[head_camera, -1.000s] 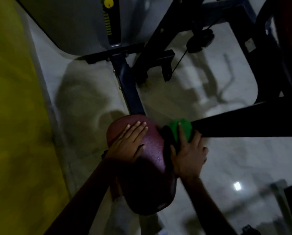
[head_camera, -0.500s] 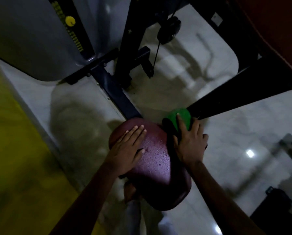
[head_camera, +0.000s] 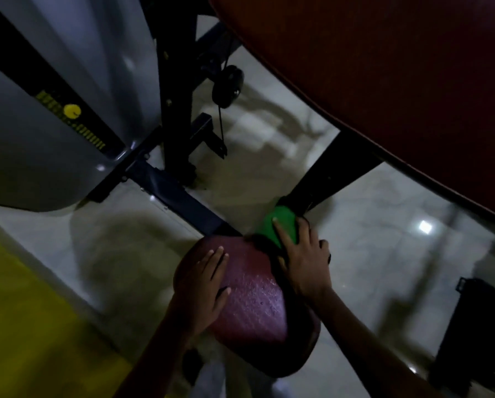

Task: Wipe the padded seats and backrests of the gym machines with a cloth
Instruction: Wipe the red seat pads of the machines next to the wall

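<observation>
The left hand [head_camera: 204,285] lay flat, fingers relaxed, on the maroon seat [head_camera: 252,297]. Just beside it, the right hand [head_camera: 305,264] pressed the green cloth [head_camera: 280,222] with straight fingers

Dim, motion-blurred, glare spot on floor [head_camera: 384,239]

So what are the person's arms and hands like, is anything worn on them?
Both are bare. The left hand and right hand show no gloves, and I make out no rings or watch in the dim light. Both forearms are uncovered as far as the frame shows; no sleeves are visible.
</observation>
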`<state>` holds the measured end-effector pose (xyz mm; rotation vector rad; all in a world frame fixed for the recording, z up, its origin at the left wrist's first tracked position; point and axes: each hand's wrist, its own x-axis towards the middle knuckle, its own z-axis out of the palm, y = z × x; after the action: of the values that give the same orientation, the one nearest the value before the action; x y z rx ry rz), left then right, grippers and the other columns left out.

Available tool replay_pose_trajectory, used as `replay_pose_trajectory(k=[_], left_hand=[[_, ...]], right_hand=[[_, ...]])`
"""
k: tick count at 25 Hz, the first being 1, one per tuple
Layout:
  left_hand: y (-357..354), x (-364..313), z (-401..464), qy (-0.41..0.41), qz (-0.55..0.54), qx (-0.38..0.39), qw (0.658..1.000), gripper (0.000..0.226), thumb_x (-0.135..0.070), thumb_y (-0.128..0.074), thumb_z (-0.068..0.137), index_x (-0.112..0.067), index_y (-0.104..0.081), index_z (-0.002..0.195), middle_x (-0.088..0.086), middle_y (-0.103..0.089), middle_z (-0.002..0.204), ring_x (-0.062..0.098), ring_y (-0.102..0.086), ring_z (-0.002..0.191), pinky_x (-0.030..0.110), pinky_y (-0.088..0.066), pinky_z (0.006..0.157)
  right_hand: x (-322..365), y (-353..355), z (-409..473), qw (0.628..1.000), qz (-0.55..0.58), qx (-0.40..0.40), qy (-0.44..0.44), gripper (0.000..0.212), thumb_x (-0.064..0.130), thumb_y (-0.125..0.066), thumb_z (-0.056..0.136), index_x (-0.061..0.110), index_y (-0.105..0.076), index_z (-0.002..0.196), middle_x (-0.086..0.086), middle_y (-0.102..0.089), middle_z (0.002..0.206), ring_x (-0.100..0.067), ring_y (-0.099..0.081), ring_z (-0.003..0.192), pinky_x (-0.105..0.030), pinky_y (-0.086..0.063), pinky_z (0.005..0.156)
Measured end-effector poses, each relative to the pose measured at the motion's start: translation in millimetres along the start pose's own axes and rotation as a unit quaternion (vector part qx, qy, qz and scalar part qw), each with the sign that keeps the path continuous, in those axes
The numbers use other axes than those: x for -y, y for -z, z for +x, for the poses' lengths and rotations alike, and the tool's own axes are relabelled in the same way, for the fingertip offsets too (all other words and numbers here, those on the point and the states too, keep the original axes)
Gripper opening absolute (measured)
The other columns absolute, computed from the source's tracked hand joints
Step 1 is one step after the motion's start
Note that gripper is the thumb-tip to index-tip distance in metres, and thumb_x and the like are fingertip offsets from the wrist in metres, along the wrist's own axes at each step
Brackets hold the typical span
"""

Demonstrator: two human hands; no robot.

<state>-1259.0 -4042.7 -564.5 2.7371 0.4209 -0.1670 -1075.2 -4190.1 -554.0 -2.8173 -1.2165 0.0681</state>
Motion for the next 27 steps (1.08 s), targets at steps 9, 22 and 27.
replay_pose_trajectory(k=[9,22,27], left_hand=[[20,28,23,-0.092,-0.015,0.122,0.988,0.057,-0.048,-0.042,0.081,-0.016,-0.045,0.129,0.004,-0.053,0.125,0.024,-0.056,0.101,0.036,-0.05,0.078],[19,-33,206,-0.572,0.119,0.221,0.78,0.051,-0.024,-0.036,0.088,-0.006,-0.05,0.134,0.012,-0.054,0.137,0.027,-0.052,0.126,0.04,-0.041,0.103],[13,-44,224,-0.655,0.172,0.182,0.712,0.051,-0.028,-0.035,0.093,-0.003,-0.05,0.136,0.013,-0.051,0.139,0.03,-0.046,0.13,0.04,-0.025,0.108]], right_hand=[[38,-3,-72,0.997,-0.027,0.049,0.05,0.081,0.051,-0.055,0.062,0.037,-0.036,0.139,-0.013,-0.041,0.132,-0.028,-0.044,0.098,-0.042,-0.032,0.077],[134,-24,-88,0.926,0.01,-0.021,-0.377,0.08,0.053,-0.047,0.072,0.04,-0.023,0.147,-0.012,-0.044,0.136,-0.032,-0.044,0.103,-0.043,-0.029,0.085],[92,-19,-95,0.873,-0.017,-0.014,-0.487,0.066,0.048,-0.049,0.072,0.036,-0.04,0.136,-0.013,-0.055,0.126,-0.031,-0.049,0.092,-0.041,-0.034,0.077]])
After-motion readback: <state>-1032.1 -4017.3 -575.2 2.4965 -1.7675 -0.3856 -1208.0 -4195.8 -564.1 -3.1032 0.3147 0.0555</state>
